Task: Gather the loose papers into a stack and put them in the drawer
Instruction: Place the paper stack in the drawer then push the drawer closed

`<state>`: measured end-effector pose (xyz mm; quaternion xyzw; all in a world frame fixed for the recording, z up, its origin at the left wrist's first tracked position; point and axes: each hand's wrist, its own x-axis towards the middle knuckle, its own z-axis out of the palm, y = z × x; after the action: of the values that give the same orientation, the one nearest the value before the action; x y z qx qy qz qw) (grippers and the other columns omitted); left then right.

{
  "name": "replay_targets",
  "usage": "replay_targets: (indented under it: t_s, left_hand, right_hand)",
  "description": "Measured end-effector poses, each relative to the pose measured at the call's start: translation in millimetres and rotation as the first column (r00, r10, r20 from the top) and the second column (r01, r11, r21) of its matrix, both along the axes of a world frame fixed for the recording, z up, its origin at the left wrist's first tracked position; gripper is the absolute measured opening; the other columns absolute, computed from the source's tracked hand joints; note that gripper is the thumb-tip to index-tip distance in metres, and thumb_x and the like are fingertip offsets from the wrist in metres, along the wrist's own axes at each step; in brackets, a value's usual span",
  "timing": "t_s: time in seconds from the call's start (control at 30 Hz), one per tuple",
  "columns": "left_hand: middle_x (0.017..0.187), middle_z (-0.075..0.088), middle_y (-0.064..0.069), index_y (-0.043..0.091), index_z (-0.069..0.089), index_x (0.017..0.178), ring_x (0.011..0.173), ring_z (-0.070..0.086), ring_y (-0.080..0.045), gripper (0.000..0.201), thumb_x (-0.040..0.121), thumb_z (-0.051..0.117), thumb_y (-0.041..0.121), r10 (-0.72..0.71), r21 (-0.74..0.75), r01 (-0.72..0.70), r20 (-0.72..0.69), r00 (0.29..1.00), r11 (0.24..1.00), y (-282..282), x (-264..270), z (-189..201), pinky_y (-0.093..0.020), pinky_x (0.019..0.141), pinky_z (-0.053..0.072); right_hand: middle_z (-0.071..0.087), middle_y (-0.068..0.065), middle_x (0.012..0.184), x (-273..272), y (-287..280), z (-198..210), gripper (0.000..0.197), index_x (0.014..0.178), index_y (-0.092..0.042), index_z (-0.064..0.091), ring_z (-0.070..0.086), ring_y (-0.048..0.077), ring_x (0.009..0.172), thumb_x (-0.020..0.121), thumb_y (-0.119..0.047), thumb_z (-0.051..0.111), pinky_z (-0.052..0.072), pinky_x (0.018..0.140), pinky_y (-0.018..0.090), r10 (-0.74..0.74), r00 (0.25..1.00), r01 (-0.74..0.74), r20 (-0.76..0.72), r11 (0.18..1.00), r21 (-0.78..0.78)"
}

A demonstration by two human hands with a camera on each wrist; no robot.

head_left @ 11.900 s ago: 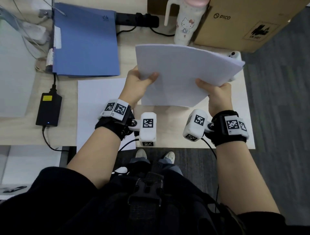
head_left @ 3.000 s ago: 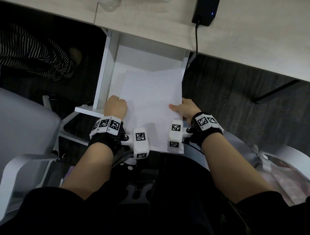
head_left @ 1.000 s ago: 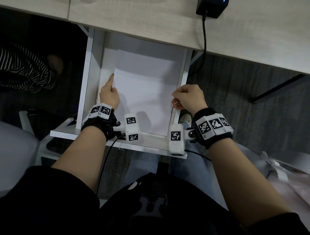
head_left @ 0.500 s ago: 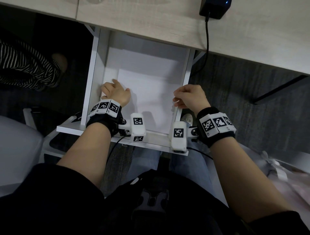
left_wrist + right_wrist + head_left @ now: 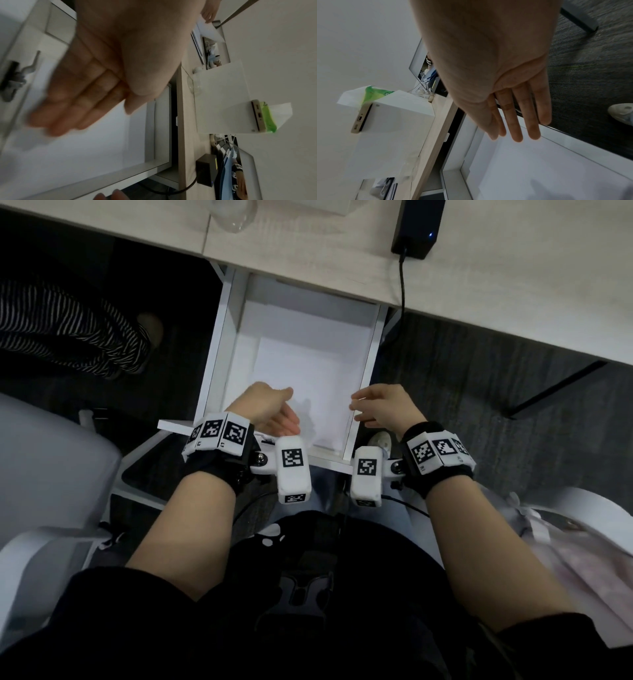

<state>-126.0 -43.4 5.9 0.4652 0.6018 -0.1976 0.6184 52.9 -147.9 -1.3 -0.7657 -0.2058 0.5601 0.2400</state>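
The white paper stack (image 5: 308, 368) lies flat on the floor of the open white drawer (image 5: 219, 354), pulled out from under the desk. My left hand (image 5: 274, 410) hovers over the near left part of the stack, palm turned inward and fingers (image 5: 77, 108) straight and blurred, holding nothing. My right hand (image 5: 373, 405) is over the drawer's right wall near the front. Its fingers (image 5: 517, 121) are straight and just above the paper (image 5: 539, 169), gripping nothing. The near edge of the stack is hidden behind my hands and the wrist cameras.
The wooden desk edge (image 5: 479, 313) runs above the drawer, with a black power adapter (image 5: 416, 225) whose cable hangs down by the drawer's right side. Another person's striped leg (image 5: 68, 333) is at left. White chair parts flank me, and my shoe (image 5: 380, 440) shows below the drawer.
The papers were carried from the desk and laid in the drawer. In the last second my left hand drew back from the stack's left edge toward the drawer front, and my right hand uncurled.
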Motion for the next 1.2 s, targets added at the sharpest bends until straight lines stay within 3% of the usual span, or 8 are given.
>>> replay_targets:
  t_s: [0.1, 0.2, 0.37, 0.6, 0.7, 0.87, 0.97, 1.2]
  left_hand:
    - [0.106, 0.067, -0.025, -0.006, 0.066, 0.096, 0.086, 0.051, -0.027, 0.064, 0.097, 0.032, 0.048, -0.209, -0.237, 0.188, -0.064, 0.976, 0.953, -12.1, -8.1, -0.9, -0.028, 0.069, 0.041]
    - [0.097, 0.06, -0.017, -0.002, 0.063, 0.096, 0.083, 0.049, -0.024, 0.06, 0.097, 0.032, 0.049, -0.331, -0.281, 0.296, -0.083, 0.94, 0.913, -26.7, -10.1, -1.4, -0.029, 0.072, 0.04]
    - [0.113, 0.062, -0.015, 0.004, 0.063, 0.099, 0.108, 0.058, -0.028, 0.042, 0.094, 0.046, 0.042, -0.363, -0.146, 0.348, -0.09, 0.927, 0.926, -41.8, -15.4, -5.7, -0.046, 0.108, 0.041]
    - [0.12, 0.063, -0.011, 0.013, 0.063, 0.116, 0.112, 0.059, -0.029, 0.045, 0.093, 0.042, 0.045, -0.441, -0.07, 0.436, -0.077, 0.894, 0.897, -29.9, -8.1, -0.1, -0.041, 0.103, 0.045]
    - [0.123, 0.063, -0.013, 0.009, 0.064, 0.113, 0.114, 0.058, -0.03, 0.039, 0.088, 0.055, 0.036, -0.336, 0.02, 0.337, -0.044, 0.941, 0.941, -28.4, -1.3, -2.5, -0.045, 0.105, 0.043]
    - [0.128, 0.059, -0.02, -0.001, 0.062, 0.115, 0.121, 0.053, -0.034, 0.032, 0.091, 0.056, 0.018, -0.172, 0.117, 0.166, 0.049, 0.984, 0.979, -22.1, 12.8, -0.1, -0.035, 0.102, 0.041]
    - [0.131, 0.057, -0.012, 0.0, 0.061, 0.118, 0.126, 0.048, -0.021, 0.029, 0.096, 0.044, 0.009, -0.139, 0.172, 0.118, 0.12, 0.983, 0.978, -17.4, 17.9, -3.0, -0.017, 0.093, 0.032]
    - [0.125, 0.061, -0.016, -0.005, 0.061, 0.115, 0.122, 0.052, -0.022, 0.028, 0.096, 0.045, 0.006, -0.031, 0.272, -0.029, 0.214, 0.976, 0.962, -2.7, 42.8, -4.0, -0.019, 0.097, 0.033]
  right_hand:
    - [0.066, 0.011, 0.1, -4.2, -13.2, 9.3, 0.02, 0.103, -0.006, 0.065, 0.063, 0.018, 0.084, 0.084, -0.013, 0.065, 0.052, 0.074, 0.025, 0.076, 0.997, -0.078, -0.029, 0.995, -0.063]
    - [0.061, 0.007, 0.099, -7.6, -24.4, 13.8, 0.024, 0.106, -0.007, 0.065, 0.056, 0.015, 0.088, 0.084, -0.017, 0.065, 0.046, 0.065, 0.021, 0.183, 0.983, -0.185, -0.03, 0.972, -0.143]
    - [0.059, 0.007, 0.112, -8.7, -30.4, 14.1, 0.033, 0.116, -0.012, 0.06, 0.054, 0.021, 0.111, 0.084, -0.021, 0.066, 0.05, 0.09, 0.038, 0.25, 0.966, -0.258, -0.065, 0.94, -0.224]
    - [0.057, 0.007, 0.098, -3.2, -21.4, 12.9, 0.034, 0.117, -0.008, 0.059, 0.054, 0.014, 0.08, 0.085, -0.017, 0.065, 0.047, 0.063, 0.024, 0.167, 0.981, -0.185, -0.1, 0.96, -0.209]
    - [0.058, 0.007, 0.107, 4.1, -11.2, 10.3, 0.038, 0.125, -0.008, 0.054, 0.055, 0.017, 0.089, 0.088, -0.014, 0.059, 0.045, 0.065, 0.023, 0.079, 0.996, -0.082, -0.029, 0.987, -0.135]
    - [0.041, 0.007, 0.147, 24.4, 18.5, 14.2, 0.055, 0.141, -0.012, 0.037, 0.046, 0.024, 0.128, 0.088, -0.007, 0.052, 0.038, 0.109, 0.044, 0.0, 0.996, -0.007, 0.092, 0.997, 0.075]
    - [0.041, 0.006, 0.145, 34.8, 39.5, 22.3, 0.059, 0.145, -0.014, 0.03, 0.047, 0.02, 0.121, 0.09, -0.007, 0.049, 0.037, 0.111, 0.043, -0.009, 0.997, 0.001, 0.071, 0.994, 0.113]
    - [0.021, 0.008, 0.156, 51.4, 48.6, 20.3, 0.069, 0.149, -0.012, 0.011, 0.029, 0.024, 0.141, 0.093, -0.013, 0.051, 0.032, 0.114, 0.041, 0.003, 0.999, -0.005, 0.044, 0.999, 0.036]
